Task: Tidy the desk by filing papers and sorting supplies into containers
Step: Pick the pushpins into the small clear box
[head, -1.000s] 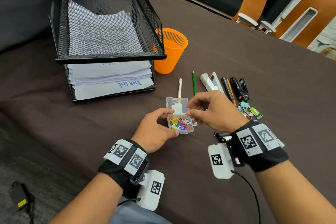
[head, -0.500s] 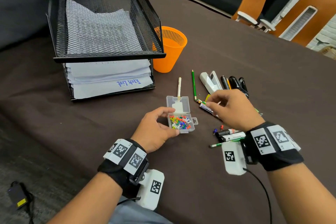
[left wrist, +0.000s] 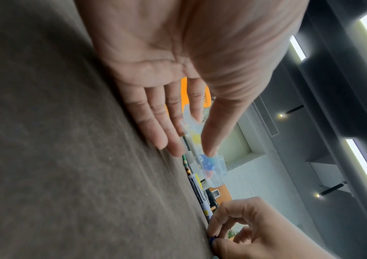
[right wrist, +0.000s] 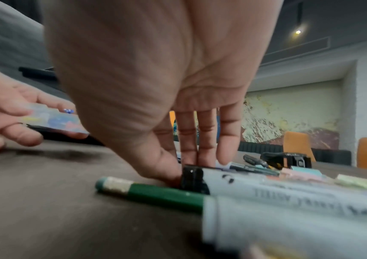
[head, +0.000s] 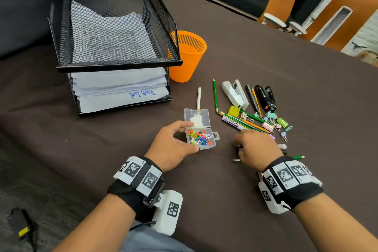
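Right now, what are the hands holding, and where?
Left hand grips the small clear plastic pushpin box by its sides. Right hand pinches something tiny and blue; unclear what.

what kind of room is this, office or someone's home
Probably an office or meeting room: a long table with orange chairs beside it, a mesh paper tray stacked with documents, and recessed ceiling lights.

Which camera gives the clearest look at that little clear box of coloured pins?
The head view: the pin box lies open, its pins countable by colour, left hand steadying it. The left wrist view shows it edge-on between the fingers; the right wrist view shows it blurred.
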